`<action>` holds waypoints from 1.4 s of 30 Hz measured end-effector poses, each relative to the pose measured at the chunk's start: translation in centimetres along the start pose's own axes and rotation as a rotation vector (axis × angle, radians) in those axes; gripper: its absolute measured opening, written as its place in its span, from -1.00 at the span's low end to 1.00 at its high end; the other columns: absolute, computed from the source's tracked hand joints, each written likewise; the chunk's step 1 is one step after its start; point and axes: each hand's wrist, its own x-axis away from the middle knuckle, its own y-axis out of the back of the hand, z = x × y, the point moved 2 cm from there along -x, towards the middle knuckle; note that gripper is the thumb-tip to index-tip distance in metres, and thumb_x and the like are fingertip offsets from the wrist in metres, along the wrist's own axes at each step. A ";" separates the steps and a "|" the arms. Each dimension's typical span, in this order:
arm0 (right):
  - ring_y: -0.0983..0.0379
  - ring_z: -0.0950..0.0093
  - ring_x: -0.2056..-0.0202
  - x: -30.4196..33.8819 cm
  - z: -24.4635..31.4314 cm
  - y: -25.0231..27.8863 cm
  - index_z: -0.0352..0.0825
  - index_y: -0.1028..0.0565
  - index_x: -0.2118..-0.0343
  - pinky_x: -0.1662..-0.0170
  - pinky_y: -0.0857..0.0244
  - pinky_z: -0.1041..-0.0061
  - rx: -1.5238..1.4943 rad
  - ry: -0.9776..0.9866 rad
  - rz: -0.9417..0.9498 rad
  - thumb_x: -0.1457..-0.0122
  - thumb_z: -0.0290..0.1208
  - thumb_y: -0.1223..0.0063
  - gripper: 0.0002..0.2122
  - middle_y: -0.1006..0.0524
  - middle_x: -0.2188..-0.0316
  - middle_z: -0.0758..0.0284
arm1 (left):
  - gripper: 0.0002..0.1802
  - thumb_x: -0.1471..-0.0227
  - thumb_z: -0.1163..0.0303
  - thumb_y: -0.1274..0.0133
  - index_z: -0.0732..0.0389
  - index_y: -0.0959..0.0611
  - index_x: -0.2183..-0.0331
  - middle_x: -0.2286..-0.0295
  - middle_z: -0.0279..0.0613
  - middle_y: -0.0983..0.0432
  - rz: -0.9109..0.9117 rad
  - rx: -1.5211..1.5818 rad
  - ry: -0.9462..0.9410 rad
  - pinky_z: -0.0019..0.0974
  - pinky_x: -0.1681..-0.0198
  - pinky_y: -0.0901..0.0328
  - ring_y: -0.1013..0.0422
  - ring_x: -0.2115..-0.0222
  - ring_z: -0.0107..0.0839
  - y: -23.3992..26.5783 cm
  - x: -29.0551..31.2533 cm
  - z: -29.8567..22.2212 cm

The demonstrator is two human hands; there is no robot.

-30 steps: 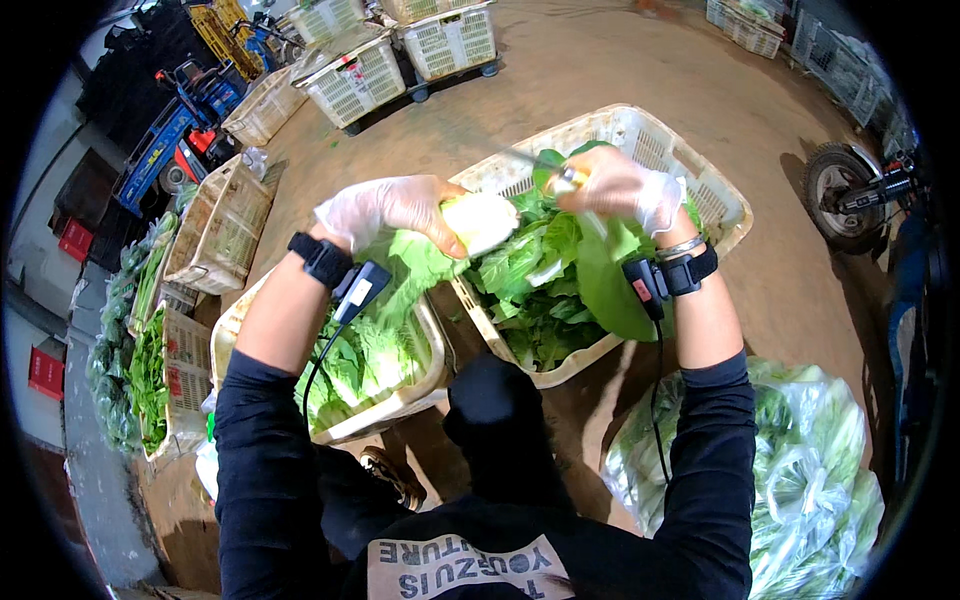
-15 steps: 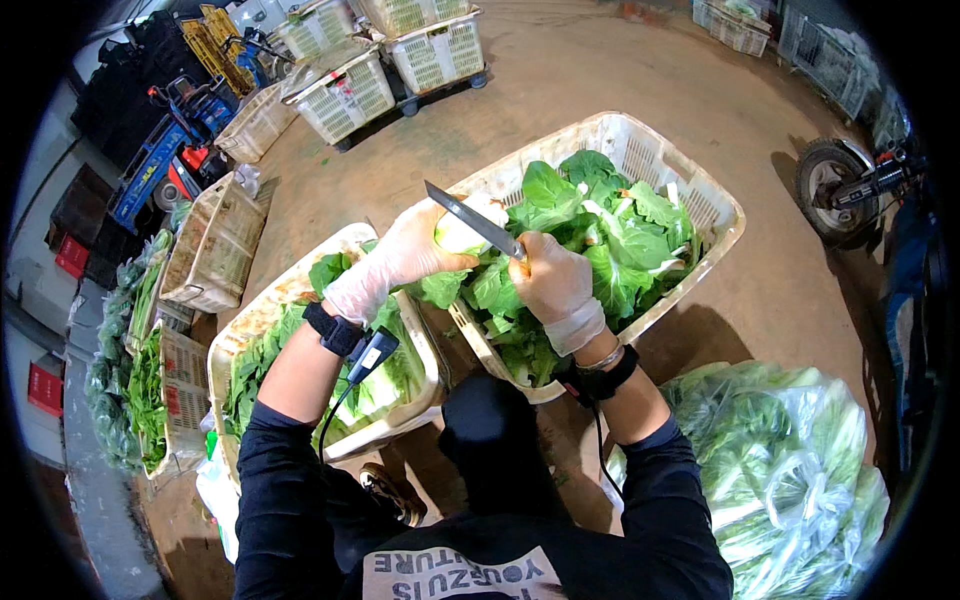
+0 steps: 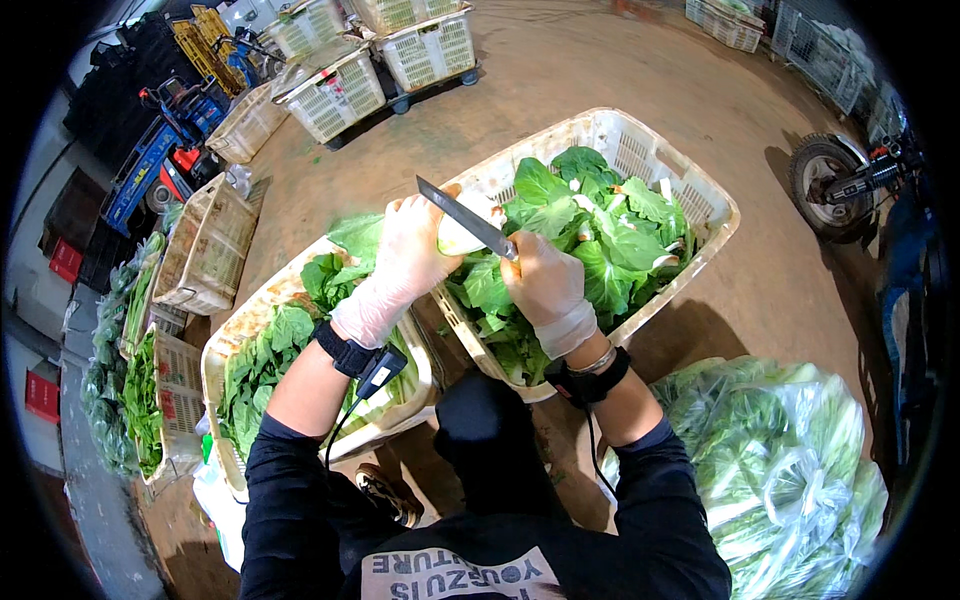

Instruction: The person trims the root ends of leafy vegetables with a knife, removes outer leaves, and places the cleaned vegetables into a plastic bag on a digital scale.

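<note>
My left hand (image 3: pixel 402 262), in a thin translucent glove, is closed around a leafy green vegetable (image 3: pixel 457 241). Its pale stem end faces right, and green leaf shows on the other side of my hand. My gloved right hand (image 3: pixel 548 292) grips a knife (image 3: pixel 462 214), whose dark blade slants up to the left across the stem end. Whether the edge touches the stem I cannot tell. Under my right hand is a crate (image 3: pixel 705 265) of loose green leaves (image 3: pixel 615 235). A second crate (image 3: pixel 215 345), below my left forearm, contains leafy greens (image 3: pixel 262 360).
A clear plastic bag (image 3: pixel 775 480) of greens lies at the lower right. More crates (image 3: pixel 210 245) stand along the left, and stacked crates (image 3: pixel 430 55) on a wheeled base are at the back. A motorbike (image 3: pixel 840 185) stands at the right edge.
My left hand has tilted more upright with the vegetable, and a leaf now shows to its left. The knife stays across the stem end, shifted slightly left with my right hand.
</note>
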 end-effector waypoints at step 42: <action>-0.13 0.60 0.85 21.8 -5.9 9.9 -0.31 -0.37 0.52 0.82 -0.03 0.62 -0.681 -1.244 0.605 -0.19 -0.06 0.18 -0.63 -0.29 0.80 0.39 | -0.26 -0.03 -0.24 0.34 0.13 -0.35 -0.04 0.01 -0.05 -0.28 -1.073 2.295 0.655 0.05 -0.06 -0.12 -0.23 0.01 -0.07 8.7 26.0 9.1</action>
